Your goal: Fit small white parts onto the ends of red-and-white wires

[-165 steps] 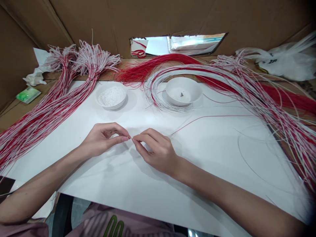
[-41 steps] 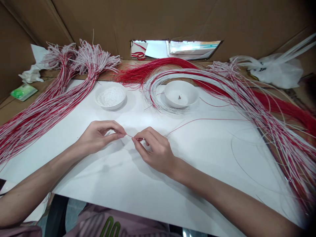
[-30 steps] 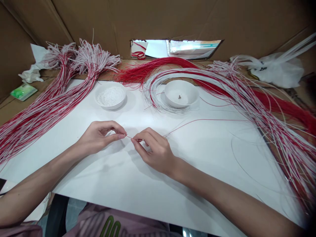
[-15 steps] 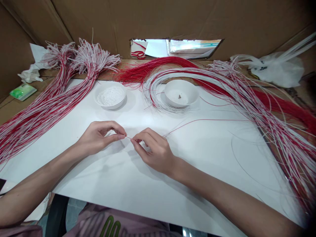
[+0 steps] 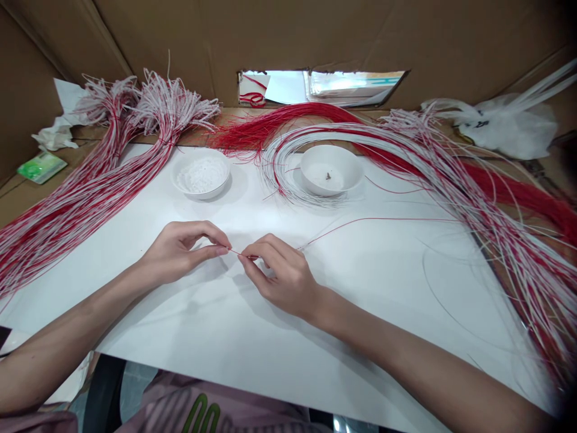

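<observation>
My left hand (image 5: 192, 249) pinches the tip of a thin red cord between thumb and forefinger. A short stretch of cord runs taut from there to my right hand (image 5: 282, 270), whose thumb and fingers are closed on it just to the right. Beyond my right hand the red cord (image 5: 360, 219) trails over the white table, with a pale strand beside it. Whether a small bead sits at my left fingertips is too fine to tell. Farther back stand a bowl (image 5: 201, 191) of small white pieces and a second white bowl (image 5: 347, 187) holding a tiny brown bit.
Bundles of red and white cords (image 5: 135, 174) lie at the left, and more cords (image 5: 487, 210) at the right. Red strands (image 5: 306, 111) and coiled white strands (image 5: 270, 165) lie behind the bowls. A plastic bag (image 5: 514, 129) and a green packet (image 5: 42, 167) rest near the cardboard wall (image 5: 180, 36).
</observation>
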### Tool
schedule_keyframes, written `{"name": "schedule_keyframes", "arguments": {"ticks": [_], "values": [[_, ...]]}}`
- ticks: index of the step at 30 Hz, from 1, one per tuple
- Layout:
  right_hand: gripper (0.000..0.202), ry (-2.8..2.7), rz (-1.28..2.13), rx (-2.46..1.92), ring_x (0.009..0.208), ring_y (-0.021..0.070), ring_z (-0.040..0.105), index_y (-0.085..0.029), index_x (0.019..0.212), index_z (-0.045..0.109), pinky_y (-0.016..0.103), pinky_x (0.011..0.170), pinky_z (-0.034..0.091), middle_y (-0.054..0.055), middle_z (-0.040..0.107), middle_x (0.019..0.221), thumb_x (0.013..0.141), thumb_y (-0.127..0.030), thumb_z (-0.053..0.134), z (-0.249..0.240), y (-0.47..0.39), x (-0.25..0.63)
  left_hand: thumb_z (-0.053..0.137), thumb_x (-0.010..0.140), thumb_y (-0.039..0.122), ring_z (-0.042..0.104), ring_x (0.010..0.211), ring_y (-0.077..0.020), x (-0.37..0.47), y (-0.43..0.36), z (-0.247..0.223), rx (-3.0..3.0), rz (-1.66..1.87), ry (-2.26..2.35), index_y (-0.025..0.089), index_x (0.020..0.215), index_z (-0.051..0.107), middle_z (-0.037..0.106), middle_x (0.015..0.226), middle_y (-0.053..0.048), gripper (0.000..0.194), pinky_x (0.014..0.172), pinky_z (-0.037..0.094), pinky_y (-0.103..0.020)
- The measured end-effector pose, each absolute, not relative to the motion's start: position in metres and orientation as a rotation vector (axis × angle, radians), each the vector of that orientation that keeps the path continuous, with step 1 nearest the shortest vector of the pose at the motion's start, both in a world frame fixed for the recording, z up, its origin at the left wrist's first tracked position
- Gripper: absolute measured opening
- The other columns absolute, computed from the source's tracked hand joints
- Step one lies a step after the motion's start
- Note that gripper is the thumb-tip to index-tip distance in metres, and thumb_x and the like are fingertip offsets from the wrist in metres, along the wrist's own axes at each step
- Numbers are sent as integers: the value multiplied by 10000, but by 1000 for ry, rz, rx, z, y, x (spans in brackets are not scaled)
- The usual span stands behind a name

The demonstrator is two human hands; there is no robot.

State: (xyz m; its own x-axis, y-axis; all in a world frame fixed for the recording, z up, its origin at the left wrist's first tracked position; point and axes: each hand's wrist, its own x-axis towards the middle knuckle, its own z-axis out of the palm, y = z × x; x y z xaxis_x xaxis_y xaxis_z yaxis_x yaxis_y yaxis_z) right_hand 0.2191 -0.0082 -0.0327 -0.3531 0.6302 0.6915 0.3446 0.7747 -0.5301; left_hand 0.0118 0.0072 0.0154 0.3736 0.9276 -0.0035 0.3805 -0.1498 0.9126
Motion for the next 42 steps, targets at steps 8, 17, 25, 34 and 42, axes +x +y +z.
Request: {"name": "schedule_keyframes", "arguments": {"ticks": [8, 17, 25, 34, 42], "values": [[84, -1992, 384, -756, 669, 103, 574, -194, 906, 580, 223, 581, 475, 6, 612, 769, 922, -127, 530, -34, -8, 219, 710, 818, 299, 656, 785, -168, 11, 6, 9, 1877, 732, 1137, 198, 841, 710, 727, 845, -30, 104, 750, 509, -293], [41, -2008, 371, -819, 660, 85, 592, -180, 948, 586, 205, 558, 462, 20, 655, 842, 932, -166, 551, -35, -9, 219, 621, 878, 287, 659, 784, -158, 11, 6, 8, 2023, 676, 1208, 205, 865, 706, 732, 855, -22, 119, 743, 503, -275], [89, -2017, 305, -863, 666, 94, 583, -193, 876, 554, 219, 587, 456, 0, 643, 797, 884, -106, 538, -34, -10, 218, 581, 894, 190, 656, 811, -159, 11, 4, 10, 2231, 748, 1125, 216, 908, 681, 724, 861, -19, 105, 774, 516, -290], [241, -1870, 425, -1121, 725, 156, 559, -174, 883, 542, 292, 651, 474, 36, 598, 810, 751, -5, 431, -31, -6, 219, 654, 852, 216, 653, 762, -133, -4, 17, 17, 2263, 894, 1339, 172, 870, 686, 715, 832, -10, 58, 735, 496, -253], [126, -2063, 404, -820, 816, 156, 620, -158, 1038, 570, 297, 736, 516, 53, 674, 888, 942, -121, 498, -35, -8, 217, 613, 889, 254, 650, 808, -148, 8, 10, 6, 2178, 758, 1172, 193, 894, 695, 713, 860, -19, 102, 776, 510, -281]]}}
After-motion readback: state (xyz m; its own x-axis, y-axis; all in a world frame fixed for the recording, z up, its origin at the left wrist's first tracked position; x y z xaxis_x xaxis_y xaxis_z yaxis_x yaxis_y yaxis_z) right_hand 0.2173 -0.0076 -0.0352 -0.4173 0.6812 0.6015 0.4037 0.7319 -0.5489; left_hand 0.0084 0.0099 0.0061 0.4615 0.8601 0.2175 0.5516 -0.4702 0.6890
